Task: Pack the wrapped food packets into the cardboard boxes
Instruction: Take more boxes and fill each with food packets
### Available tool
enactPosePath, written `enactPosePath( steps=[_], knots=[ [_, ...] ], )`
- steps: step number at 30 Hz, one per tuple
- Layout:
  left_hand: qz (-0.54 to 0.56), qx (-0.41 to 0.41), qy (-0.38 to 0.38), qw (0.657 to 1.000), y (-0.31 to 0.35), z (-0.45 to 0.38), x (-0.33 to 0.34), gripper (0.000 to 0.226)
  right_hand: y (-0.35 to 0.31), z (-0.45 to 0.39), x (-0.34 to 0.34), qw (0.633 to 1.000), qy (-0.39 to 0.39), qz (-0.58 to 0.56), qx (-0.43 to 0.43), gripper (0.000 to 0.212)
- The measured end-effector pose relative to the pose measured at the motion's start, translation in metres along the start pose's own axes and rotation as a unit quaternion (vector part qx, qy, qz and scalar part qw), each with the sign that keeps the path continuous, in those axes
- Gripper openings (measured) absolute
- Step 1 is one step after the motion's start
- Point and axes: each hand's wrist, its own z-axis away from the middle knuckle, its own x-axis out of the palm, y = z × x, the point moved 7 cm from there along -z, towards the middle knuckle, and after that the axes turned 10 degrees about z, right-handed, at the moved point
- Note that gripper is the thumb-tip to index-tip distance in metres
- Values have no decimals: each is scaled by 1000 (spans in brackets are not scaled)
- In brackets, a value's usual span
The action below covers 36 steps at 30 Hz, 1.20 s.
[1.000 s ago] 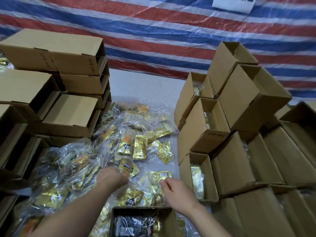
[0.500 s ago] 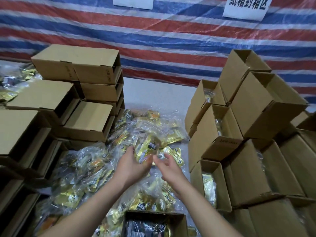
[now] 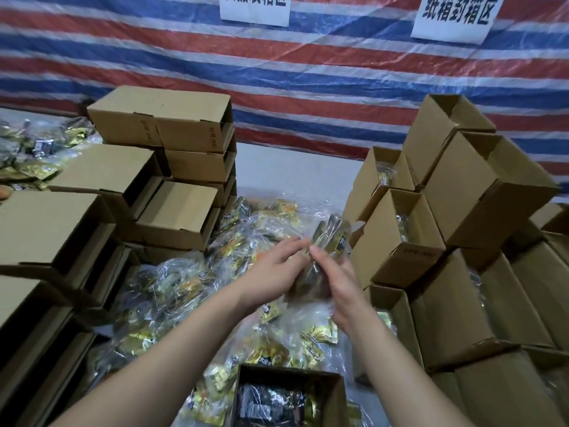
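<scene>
Both hands are raised above the heap of wrapped packets [image 3: 197,291] on the table. The left hand [image 3: 271,272] and the right hand [image 3: 335,282] together grasp one clear bag of gold packets [image 3: 331,241], held upright between them, fingertips meeting at its left edge; the bag is blurred. An open box [image 3: 335,396] with dark packets inside sits at the near edge. Open cardboard boxes [image 3: 397,238] stand stacked to the right, some holding packets. Empty-looking boxes [image 3: 172,217] are stacked to the left.
</scene>
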Motion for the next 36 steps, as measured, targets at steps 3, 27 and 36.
enactPosePath(
  steps=[3,27,36],
  knots=[
    [-7,-36,-42,998,-29,12,-13,47,-6,7,-26,996,17,86,-28,89],
    [-138,-129,-137,972,-216,66,-26,33,95,88,27,561,-365,740,-64,62],
    [-124,-80,-103,984,-217,63,-21,38,161,80,33,527,-376,762,29,44]
  ],
)
